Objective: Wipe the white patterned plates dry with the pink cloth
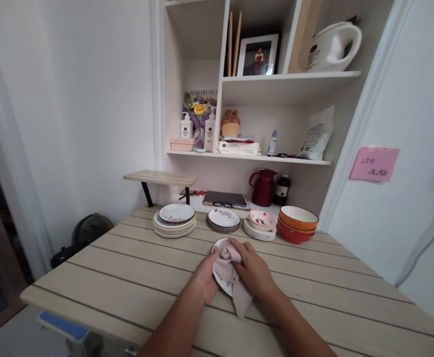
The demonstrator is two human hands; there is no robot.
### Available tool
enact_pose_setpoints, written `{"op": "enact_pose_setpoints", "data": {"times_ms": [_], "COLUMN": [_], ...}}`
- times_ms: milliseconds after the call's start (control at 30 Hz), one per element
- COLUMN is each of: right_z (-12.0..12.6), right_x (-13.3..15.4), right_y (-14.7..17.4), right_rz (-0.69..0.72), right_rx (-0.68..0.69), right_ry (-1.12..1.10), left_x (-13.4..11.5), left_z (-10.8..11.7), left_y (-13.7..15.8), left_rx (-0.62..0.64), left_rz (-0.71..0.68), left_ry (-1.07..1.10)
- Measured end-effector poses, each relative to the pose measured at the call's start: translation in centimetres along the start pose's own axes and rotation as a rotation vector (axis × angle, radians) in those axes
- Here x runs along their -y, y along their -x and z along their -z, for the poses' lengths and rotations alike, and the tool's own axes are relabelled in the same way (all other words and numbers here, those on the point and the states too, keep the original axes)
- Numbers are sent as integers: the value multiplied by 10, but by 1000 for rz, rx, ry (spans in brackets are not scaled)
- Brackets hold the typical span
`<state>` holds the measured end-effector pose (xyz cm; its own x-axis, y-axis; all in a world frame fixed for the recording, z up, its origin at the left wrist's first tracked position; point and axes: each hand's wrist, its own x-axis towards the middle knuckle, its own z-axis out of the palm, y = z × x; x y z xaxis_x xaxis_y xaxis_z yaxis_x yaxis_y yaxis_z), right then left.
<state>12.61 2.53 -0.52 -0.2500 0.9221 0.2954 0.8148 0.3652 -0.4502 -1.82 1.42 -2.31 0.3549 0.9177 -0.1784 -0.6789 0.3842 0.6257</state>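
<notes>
The left hand [206, 282] has its grip pinching the edge of a round, white, dark-rimmed plate [222, 285], tilted at the middle of the pale wood-plank worktop [128, 270]. I see the right hand's [254, 267] grip gathered around a crumpled pinkish-beige cloth [227, 264] against the plate's face. Beyond sit stacked glossy orange-and-red bowls [297, 227].

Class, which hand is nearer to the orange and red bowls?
Right. The right hand, gripping the cloth, is left of the bowls; the left hand, holding the plate, is farther left.
</notes>
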Motion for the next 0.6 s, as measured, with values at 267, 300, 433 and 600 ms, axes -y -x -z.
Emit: {"op": "enact_pose_setpoints", "data": {"times_ms": [267, 300, 433, 600], "right_z": [22, 23, 18, 2], "right_x": [-15, -14, -3, 5], "right_y": [6, 8, 10, 3], "right_rz": [0, 12, 91, 58], "right_rx": [218, 239, 219, 86], "right_ry": [132, 120, 25, 39], "left_x": [1, 1, 1, 1], "left_z": [3, 4, 5, 3], "left_y": [2, 1, -1, -1], "left_rx": [-28, -34, -17, -41], "left_rz": [-7, -12, -14, -8], "left_ry": [49, 55, 58, 46]}}
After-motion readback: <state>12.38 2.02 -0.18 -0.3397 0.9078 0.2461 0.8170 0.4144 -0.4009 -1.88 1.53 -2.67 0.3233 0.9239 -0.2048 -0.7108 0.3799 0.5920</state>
